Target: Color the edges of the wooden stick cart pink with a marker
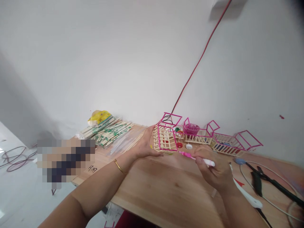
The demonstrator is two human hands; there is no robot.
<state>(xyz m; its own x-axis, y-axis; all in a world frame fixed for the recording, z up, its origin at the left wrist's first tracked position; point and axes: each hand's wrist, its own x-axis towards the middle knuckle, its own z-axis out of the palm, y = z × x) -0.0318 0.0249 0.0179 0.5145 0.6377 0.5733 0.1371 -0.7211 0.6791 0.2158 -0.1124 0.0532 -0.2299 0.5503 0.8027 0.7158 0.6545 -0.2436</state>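
Observation:
My left hand [144, 144] grips the side of a small crate built from pale wooden sticks [163, 139]. Bright pink sticks or painted edges outline its open top and a raised frame at the back. Between the fingers of my right hand [212, 167] is a slim white marker-like pen [209, 162] with a pink front end. That pink end points left, close to the crate's lower right corner; whether it touches cannot be told. A red cap [179, 145] and a white cap [188, 147] lie just beyond the pen.
Two similar pink-edged crates [198, 138] [228, 146] stand along the wall, by a pink-stained cup [192, 129]. Paper-wrapped chopsticks [111, 131] and a yellow bag [101, 117] lie at left. A white corded tool [249, 196] and black-handled tool [273, 182] are at right.

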